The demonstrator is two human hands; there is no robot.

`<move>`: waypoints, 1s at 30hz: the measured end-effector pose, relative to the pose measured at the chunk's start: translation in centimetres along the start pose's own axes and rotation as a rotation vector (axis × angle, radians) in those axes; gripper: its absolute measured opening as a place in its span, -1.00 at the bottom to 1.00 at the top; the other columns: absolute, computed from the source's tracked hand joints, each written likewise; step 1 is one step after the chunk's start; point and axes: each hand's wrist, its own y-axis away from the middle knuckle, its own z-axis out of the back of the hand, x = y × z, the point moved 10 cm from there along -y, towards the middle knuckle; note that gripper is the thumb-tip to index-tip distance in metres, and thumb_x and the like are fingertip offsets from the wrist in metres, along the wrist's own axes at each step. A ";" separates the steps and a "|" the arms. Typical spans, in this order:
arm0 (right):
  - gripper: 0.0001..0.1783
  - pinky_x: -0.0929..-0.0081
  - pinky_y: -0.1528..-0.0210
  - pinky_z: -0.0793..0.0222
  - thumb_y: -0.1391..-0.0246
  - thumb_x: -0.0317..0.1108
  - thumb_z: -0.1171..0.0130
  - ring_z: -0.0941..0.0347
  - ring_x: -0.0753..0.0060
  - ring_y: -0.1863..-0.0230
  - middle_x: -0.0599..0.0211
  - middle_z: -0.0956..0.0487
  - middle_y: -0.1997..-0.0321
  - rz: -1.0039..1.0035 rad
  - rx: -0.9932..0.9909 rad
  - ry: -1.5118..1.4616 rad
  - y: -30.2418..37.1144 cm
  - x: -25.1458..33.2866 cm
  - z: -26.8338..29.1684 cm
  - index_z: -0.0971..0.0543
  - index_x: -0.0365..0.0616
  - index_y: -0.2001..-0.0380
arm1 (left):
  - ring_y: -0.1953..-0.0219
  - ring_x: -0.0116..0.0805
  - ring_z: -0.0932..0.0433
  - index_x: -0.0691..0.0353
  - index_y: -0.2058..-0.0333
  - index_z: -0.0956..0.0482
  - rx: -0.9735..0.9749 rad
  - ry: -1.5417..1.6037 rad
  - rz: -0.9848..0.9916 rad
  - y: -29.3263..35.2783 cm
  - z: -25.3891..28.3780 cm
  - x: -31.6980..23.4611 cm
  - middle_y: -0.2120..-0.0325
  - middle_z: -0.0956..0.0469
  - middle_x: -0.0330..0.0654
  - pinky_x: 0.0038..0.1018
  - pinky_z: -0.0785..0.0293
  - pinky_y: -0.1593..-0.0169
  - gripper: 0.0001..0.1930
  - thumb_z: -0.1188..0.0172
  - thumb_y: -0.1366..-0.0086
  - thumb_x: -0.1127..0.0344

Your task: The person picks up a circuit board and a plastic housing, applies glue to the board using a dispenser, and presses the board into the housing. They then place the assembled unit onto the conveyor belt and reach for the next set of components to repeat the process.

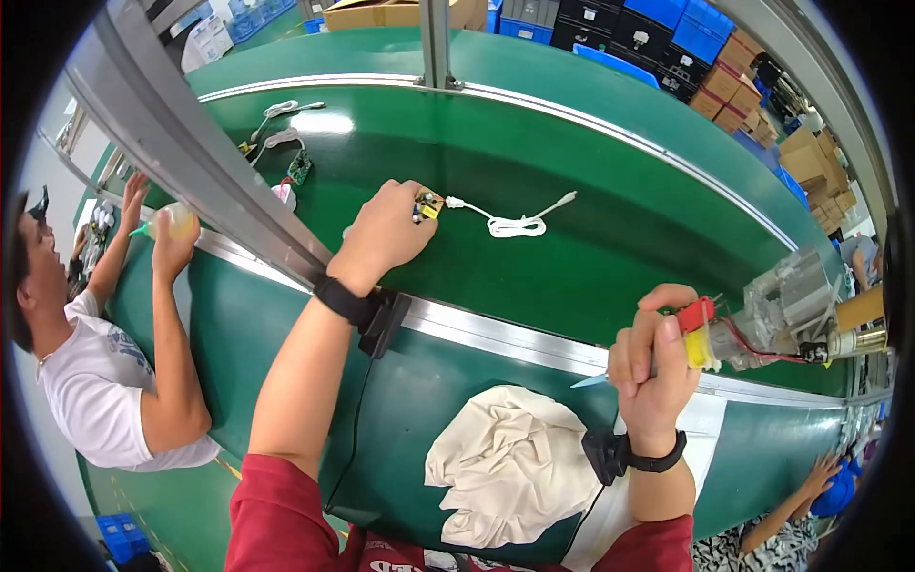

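Observation:
My left hand is closed around the edge of a small circuit board with a yellow component, just over the green belt. From the board, a white cable runs right into a tied coil and ends in a small connector. My right hand is raised at the right, its fingers curled around a slim tool with a pale blue pointed tip; the rest of the tool is hidden. Against those fingers sits a red and yellow part of a clear plastic device with wires; whether I grip it I cannot tell.
A cream cloth lies crumpled before me. Metal posts rise at the left and the back. Farther left on the belt are another board and white cables. At left, a co-worker's hand holds a squeeze bottle. Another person's arms show lower right.

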 end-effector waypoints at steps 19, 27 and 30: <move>-0.66 0.68 0.74 0.11 -0.32 -0.11 0.19 0.04 0.72 0.79 0.55 -0.12 0.73 0.031 -0.100 0.075 -0.6 -0.2 0.1 -0.34 -0.20 0.15 | 0.27 -0.40 -0.59 0.33 -0.08 -0.30 1.185 1.427 0.024 13.4 -11.7 -11.3 0.21 -0.52 -0.13 -0.51 -0.60 0.17 -0.62 -0.06 -0.34 0.33; -0.61 0.68 0.72 0.09 -0.34 -0.06 0.26 0.04 0.72 0.79 0.55 -0.13 0.71 0.013 -0.057 0.001 0.3 -2.2 -0.5 -0.33 -0.19 0.14 | 0.26 -0.52 -0.54 0.33 -0.07 -0.30 1.395 1.307 -0.119 18.9 -14.0 -11.5 0.19 -0.52 -0.18 -0.60 -0.51 0.21 -0.63 -0.07 -0.30 0.46; -0.62 0.68 0.71 0.07 -0.34 -0.06 0.27 0.01 0.71 0.79 0.54 -0.14 0.71 0.012 -0.013 -0.023 0.6 -2.4 -0.6 -0.31 -0.17 0.13 | 0.27 -0.58 -0.50 0.32 -0.09 -0.31 1.150 1.354 -0.269 17.1 -13.5 -13.0 0.18 -0.51 -0.21 -0.63 -0.46 0.20 -0.60 -0.10 -0.27 0.52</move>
